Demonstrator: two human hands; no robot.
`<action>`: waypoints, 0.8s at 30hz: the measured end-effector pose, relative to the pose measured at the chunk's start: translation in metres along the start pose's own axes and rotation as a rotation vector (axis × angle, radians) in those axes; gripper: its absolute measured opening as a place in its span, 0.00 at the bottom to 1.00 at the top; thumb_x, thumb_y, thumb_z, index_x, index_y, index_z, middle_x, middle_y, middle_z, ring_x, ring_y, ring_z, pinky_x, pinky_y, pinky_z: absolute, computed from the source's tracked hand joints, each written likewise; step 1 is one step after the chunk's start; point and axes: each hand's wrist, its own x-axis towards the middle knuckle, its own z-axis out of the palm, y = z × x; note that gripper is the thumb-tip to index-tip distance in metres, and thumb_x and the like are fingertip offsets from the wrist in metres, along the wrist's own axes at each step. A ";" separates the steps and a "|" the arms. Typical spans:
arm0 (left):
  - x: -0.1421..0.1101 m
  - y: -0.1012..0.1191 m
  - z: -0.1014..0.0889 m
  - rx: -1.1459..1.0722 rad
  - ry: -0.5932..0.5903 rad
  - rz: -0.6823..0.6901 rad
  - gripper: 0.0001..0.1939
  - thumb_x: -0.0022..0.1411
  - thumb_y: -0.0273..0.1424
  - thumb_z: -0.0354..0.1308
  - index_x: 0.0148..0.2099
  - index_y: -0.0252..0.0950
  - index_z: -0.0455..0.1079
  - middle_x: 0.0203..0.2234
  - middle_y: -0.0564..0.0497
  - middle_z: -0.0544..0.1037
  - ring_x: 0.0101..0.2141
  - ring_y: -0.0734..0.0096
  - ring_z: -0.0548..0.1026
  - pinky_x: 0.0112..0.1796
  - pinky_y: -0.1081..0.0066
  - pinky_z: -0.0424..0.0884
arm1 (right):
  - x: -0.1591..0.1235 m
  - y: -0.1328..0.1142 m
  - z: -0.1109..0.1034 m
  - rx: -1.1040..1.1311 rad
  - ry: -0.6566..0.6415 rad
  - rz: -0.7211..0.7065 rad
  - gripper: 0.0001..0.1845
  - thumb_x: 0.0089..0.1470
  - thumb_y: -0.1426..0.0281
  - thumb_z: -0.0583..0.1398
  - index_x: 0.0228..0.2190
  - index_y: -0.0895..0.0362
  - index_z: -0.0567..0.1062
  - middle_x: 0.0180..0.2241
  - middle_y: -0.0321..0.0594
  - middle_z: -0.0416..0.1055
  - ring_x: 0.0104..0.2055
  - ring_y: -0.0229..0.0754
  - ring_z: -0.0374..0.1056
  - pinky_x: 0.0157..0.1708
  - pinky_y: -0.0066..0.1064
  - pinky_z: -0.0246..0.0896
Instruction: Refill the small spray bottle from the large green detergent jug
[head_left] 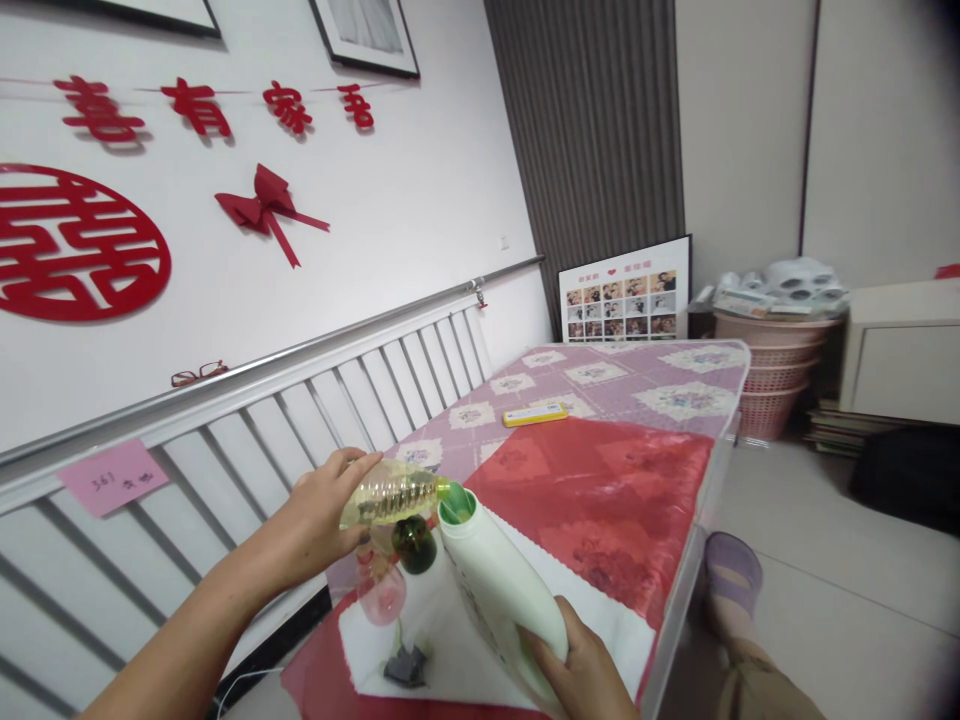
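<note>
My left hand (pixel 326 515) is closed around a clear ribbed bottle (pixel 394 493) of yellowish liquid. That bottle lies nearly level, its neck at the open green mouth of a pale green plastic bottle (pixel 499 580). Wrapped around the lower end of the pale green bottle is my right hand (pixel 581 665), which holds it tilted, mouth toward the upper left. Below the clear bottle are a dark green round object (pixel 414 545) and a see-through pink object (pixel 382 597), their kinds unclear. A small dark crumpled piece (pixel 406 665) rests on a white cloth (pixel 454 655).
A red sheet (pixel 592 500) partly covers the patterned tabletop (pixel 517 383), where a yellow flat case (pixel 535 414) lies. White railings (pixel 292 440) run along the left. Pink baskets (pixel 772 385) and a photo board (pixel 626 295) stand behind. A foot in a purple slipper (pixel 731 575) shows at right.
</note>
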 end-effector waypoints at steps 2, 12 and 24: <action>0.000 0.001 -0.001 0.005 -0.010 -0.007 0.35 0.54 0.31 0.53 0.64 0.47 0.47 0.59 0.48 0.57 0.54 0.57 0.65 0.53 0.57 0.64 | 0.000 0.000 0.000 0.003 0.003 -0.004 0.11 0.53 0.59 0.52 0.31 0.52 0.68 0.28 0.38 0.76 0.32 0.44 0.73 0.32 0.29 0.65; 0.002 -0.003 0.000 0.015 0.006 0.018 0.36 0.53 0.30 0.53 0.63 0.47 0.48 0.59 0.47 0.57 0.54 0.55 0.65 0.53 0.54 0.63 | 0.000 -0.001 -0.001 0.020 -0.002 0.000 0.10 0.52 0.60 0.54 0.31 0.52 0.69 0.28 0.38 0.77 0.31 0.44 0.73 0.31 0.30 0.65; 0.005 -0.011 0.004 0.033 0.042 0.074 0.37 0.52 0.30 0.54 0.64 0.48 0.48 0.58 0.47 0.59 0.52 0.56 0.67 0.51 0.57 0.65 | 0.002 -0.001 0.000 0.036 0.008 -0.001 0.10 0.52 0.59 0.54 0.30 0.52 0.70 0.27 0.37 0.76 0.31 0.44 0.73 0.31 0.30 0.65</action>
